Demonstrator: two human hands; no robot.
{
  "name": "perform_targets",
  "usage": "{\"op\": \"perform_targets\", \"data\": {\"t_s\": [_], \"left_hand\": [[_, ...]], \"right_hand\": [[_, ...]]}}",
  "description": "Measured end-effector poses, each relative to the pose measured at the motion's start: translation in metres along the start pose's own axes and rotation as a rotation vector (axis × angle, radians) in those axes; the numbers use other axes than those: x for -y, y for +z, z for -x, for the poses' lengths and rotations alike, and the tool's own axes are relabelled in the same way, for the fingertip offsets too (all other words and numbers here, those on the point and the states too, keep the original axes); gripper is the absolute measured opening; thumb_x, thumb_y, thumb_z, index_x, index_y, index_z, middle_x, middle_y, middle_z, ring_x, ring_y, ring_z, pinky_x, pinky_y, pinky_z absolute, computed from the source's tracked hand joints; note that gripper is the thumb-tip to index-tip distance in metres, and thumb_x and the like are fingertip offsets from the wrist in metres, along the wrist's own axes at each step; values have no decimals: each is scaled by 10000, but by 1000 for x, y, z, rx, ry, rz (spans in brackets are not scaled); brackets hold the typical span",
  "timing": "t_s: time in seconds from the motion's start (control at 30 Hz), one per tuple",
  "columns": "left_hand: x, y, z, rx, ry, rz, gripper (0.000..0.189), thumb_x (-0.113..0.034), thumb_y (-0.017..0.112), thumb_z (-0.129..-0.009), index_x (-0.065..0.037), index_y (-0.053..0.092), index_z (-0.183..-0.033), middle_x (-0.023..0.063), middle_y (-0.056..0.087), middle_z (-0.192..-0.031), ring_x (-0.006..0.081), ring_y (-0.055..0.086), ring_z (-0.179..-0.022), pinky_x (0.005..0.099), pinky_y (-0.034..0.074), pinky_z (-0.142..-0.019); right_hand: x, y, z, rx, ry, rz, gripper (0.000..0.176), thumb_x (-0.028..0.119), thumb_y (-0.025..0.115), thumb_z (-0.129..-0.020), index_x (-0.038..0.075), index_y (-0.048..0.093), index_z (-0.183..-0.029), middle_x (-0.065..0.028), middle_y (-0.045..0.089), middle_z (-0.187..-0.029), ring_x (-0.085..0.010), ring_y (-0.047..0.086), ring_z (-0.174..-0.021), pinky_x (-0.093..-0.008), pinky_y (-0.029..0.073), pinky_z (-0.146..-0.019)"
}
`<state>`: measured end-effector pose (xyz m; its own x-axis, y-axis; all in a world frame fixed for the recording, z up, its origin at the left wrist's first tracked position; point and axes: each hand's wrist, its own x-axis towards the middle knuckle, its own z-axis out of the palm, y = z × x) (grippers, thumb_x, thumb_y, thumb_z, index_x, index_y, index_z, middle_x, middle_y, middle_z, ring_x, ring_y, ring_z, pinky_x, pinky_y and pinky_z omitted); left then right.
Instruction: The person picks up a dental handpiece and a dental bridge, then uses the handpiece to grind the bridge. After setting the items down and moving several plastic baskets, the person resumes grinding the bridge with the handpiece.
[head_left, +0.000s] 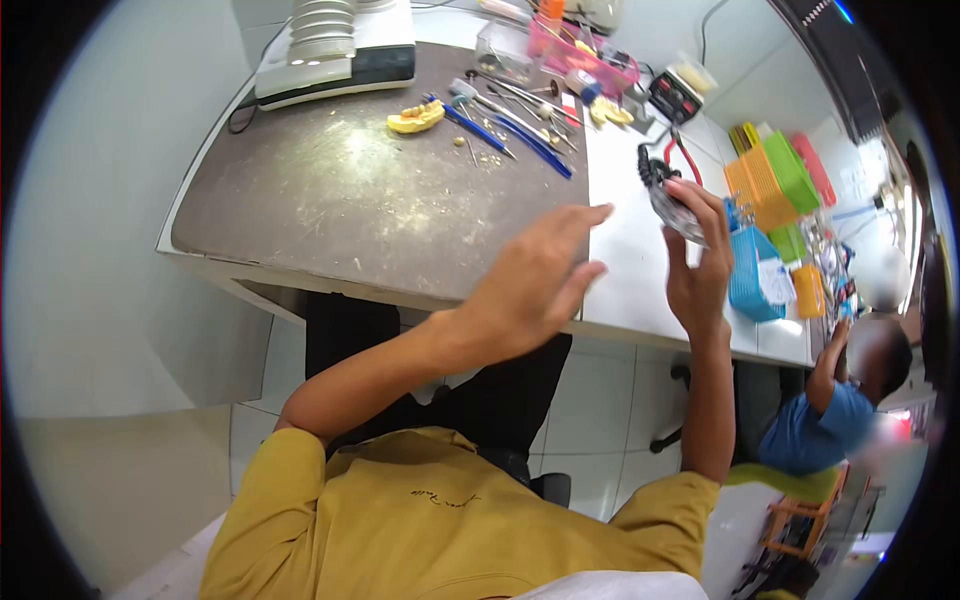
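Observation:
My right hand (pixel 700 255) grips a clear, rounded piece with black parts (pixel 676 208) over the white part of the bench; its exact kind cannot be made out. My left hand (pixel 540 275) hangs above the bench's front edge, fingers apart and holding nothing. Beyond it, on the brown mat (pixel 300 190), lie blue-handled tools (pixel 535 145) and a blue pen-like tool (pixel 480 130). A yellow dental model (pixel 415 118) rests left of these tools. Another pale yellow model piece (pixel 610 112) sits farther right.
A white machine with a ribbed hose (pixel 322 45) stands back left. A pink basket (pixel 590 60) and clear box (pixel 505 50) hold small items at the back. A black device (pixel 675 97), blue basket (pixel 750 280) and orange basket (pixel 762 188) are at right. Another person (pixel 825 420) sits beyond.

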<state>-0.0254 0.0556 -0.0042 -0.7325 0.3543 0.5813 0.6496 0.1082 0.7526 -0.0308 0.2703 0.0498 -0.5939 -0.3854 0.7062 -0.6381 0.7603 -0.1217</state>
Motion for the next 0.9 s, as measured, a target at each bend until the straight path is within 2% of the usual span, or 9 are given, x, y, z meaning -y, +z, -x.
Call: {"op": "perform_targets", "data": {"t_s": [0.13, 0.23, 0.3, 0.37, 0.4, 0.57, 0.73, 0.83, 0.9], "left_hand": [[-4, 35, -17, -60, 224, 74, 522, -37, 492, -932, 33, 321, -1420, 271, 402, -1397, 412, 408, -1299, 423, 340, -1086], [-7, 39, -32, -24, 173, 277, 496, -37, 492, -933, 35, 346, -1402, 278, 417, -1384, 419, 410, -1296, 425, 353, -1079], [-8, 35, -38, -57, 198, 260, 493, -25, 501, -925, 43, 351, -1390, 275, 462, -1344, 415, 457, -1253, 430, 378, -1059], [-14, 28, -43, 34, 100, 230, 519, -2, 517, -908, 39, 342, -1395, 260, 528, -1278, 406, 512, -1194, 422, 398, -1044], [-15, 25, -46, 4, 104, 160, 458, -5, 569, -887, 54, 424, -1318, 241, 602, -1159, 364, 601, -1078, 400, 482, -952], [-8, 4, -59, -36, 77, 280, 271, -60, 689, -833, 67, 555, -1032, 192, 671, -938, 254, 689, -868, 362, 570, -783], [5, -26, -75, -64, -36, 78, 335, -114, 759, -787, 36, 580, -1028, 164, 684, -912, 235, 690, -855, 346, 562, -783], [11, -56, -86, -33, -64, -98, 356, -141, 760, -794, 40, 582, -1044, 170, 679, -956, 221, 682, -899, 338, 552, -793], [19, -81, -103, -175, -72, -81, 279, -143, 734, -822, 16, 618, -1019, 162, 667, -1000, 230, 674, -897, 317, 541, -786]], "right_hand": [[11, -18, -4, -31, 72, -387, 320, 88, 571, -932, -32, 523, -1226, -150, 569, -1195, -267, 535, -1140, -378, 419, -978], [16, -24, -8, 5, 103, -581, 327, 81, 566, -932, -32, 514, -1234, -160, 572, -1190, -292, 501, -1203, -418, 389, -1023], [12, -24, -8, 63, 175, -814, 326, 83, 563, -935, -40, 511, -1233, -163, 583, -1181, -300, 466, -1259, -432, 369, -1043], [4, -23, -12, 83, 157, -810, 343, 116, 595, -924, -51, 532, -1216, -168, 586, -1201, -309, 448, -1283, -446, 358, -1053], [0, -23, -16, 109, 187, -794, 350, 131, 615, -912, -54, 549, -1202, -174, 581, -1216, -306, 445, -1285, -448, 357, -1054], [1, -10, -43, 102, 392, -925, 394, 179, 715, -858, -54, 594, -1152, -198, 571, -1232, -267, 524, -1197, -421, 367, -1037], [17, 29, -68, 4, 227, -699, 326, 164, 680, -901, -24, 580, -1148, -64, 633, -971, -150, 583, -990, -310, 436, -933], [13, 47, -76, -80, 206, -549, 300, 180, 644, -930, 4, 580, -1163, -57, 626, -953, -146, 590, -928, -318, 471, -850], [4, 53, -81, -83, 24, -153, 304, 158, 572, -953, 27, 570, -1226, -116, 602, -944, -217, 613, -787, -329, 487, -721]]}}
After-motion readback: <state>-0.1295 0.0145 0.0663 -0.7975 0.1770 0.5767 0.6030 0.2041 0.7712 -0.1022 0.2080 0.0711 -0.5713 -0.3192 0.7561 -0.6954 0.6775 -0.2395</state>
